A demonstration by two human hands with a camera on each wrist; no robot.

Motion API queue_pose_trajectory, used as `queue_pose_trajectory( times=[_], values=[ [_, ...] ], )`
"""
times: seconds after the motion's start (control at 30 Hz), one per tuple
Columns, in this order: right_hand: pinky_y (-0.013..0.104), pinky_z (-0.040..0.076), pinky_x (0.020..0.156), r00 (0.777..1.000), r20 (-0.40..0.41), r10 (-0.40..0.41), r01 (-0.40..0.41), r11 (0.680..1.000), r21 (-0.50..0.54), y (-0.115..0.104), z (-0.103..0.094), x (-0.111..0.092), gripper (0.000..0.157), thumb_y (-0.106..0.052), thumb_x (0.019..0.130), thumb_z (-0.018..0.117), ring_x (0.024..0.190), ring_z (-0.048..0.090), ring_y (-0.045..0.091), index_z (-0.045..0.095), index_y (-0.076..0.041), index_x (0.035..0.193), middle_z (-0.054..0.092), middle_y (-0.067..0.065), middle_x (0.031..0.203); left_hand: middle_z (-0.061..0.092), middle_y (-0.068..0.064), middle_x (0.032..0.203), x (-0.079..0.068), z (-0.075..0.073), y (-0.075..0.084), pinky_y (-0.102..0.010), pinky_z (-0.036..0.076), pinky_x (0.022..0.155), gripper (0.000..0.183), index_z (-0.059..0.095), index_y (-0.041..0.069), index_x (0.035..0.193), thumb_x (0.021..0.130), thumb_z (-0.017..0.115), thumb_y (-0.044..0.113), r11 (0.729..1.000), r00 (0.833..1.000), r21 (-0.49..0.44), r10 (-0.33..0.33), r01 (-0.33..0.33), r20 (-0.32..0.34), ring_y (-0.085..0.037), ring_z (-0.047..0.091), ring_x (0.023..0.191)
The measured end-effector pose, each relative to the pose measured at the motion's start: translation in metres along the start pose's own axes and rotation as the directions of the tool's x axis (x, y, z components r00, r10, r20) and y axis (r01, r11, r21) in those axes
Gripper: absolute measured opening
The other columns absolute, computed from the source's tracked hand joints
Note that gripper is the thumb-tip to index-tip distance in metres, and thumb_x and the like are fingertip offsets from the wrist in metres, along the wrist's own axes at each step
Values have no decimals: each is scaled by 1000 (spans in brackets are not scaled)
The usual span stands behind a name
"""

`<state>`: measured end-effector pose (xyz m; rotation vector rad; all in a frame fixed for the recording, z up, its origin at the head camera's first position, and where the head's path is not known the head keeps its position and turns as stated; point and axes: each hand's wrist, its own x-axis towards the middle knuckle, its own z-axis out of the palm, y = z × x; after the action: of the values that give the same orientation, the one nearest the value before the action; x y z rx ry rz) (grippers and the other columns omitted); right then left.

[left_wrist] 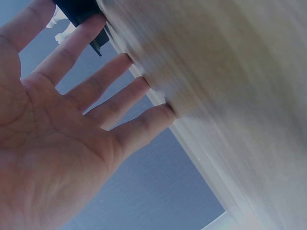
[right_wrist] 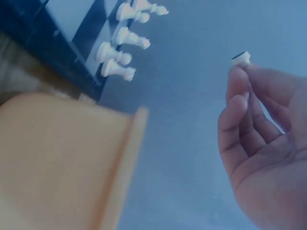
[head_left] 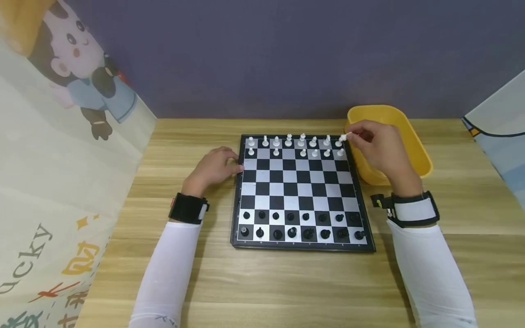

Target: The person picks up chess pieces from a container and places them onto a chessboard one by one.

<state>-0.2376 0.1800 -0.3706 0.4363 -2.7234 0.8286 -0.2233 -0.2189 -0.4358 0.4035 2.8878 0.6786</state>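
My right hand [head_left: 385, 148] pinches a small white chess piece [right_wrist: 241, 58] between thumb and fingertips, above the board's far right corner. Its dark underside shows in the right wrist view; the fingers hide its top. The black-and-white chessboard [head_left: 290, 176] lies flat on the table. White chess pieces [head_left: 289, 140] stand in two rows along its far side, the front row having gaps. Black chess pieces [head_left: 292, 232] fill two rows on the near side. My left hand [head_left: 215, 167], fingers extended, rests at the board's left edge with the thumb touching it and fingertips on the table.
A yellow plastic bin [head_left: 416, 141] stands right of the board, partly under my right hand; its inside is mostly hidden. The wooden table [head_left: 303, 287] ends against a dark blue-grey wall [head_left: 254, 59]. A cartoon-printed panel [head_left: 82, 173] is on the left.
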Motion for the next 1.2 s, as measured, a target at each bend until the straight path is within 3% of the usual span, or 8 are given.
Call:
queue_pose_trajectory(
  times=[0.4, 0.57, 0.83, 1.2],
  values=[
    [30, 44, 68, 990, 140, 5, -1, 1000, -26, -33, 6, 5, 31, -37, 90, 54, 79, 49, 19, 59, -15, 111, 57, -1, 93, 42, -7, 137, 0, -3, 3, -44, 22, 103, 44, 58, 18, 116, 86, 54, 50, 1000, 1000, -9, -7, 6, -11, -27, 33, 128],
    [28, 43, 66, 978, 188, -86, 96, 994, -45, -41, 17, 12, 23, -32, 89, 57, 76, 50, 17, 60, -15, 104, 57, -3, 88, 41, -8, 138, 1, -4, 3, -45, 21, 103, 46, 58, 17, 117, 86, 54, 50, 1000, 1000, -10, -3, 3, -4, -29, 33, 128],
    [25, 42, 64, 942, 236, -238, 256, 966, -47, -58, 40, 23, 14, -27, 88, 59, 73, 51, 12, 62, -17, 97, 57, -6, 83, 41, -8, 138, 0, -1, 1, -45, 20, 104, 44, 57, 17, 117, 87, 54, 49, 1000, 1000, -5, -7, 7, 0, -30, 33, 128],
    [23, 41, 63, 897, 305, -320, 352, 934, -56, -80, 68, 33, 13, -27, 89, 58, 73, 51, 7, 62, -19, 99, 56, -10, 86, 41, -8, 138, -1, -1, 1, -45, 20, 104, 46, 57, 16, 118, 86, 54, 49, 1000, 1000, -5, -5, 5, -1, -30, 33, 128]
  ],
)
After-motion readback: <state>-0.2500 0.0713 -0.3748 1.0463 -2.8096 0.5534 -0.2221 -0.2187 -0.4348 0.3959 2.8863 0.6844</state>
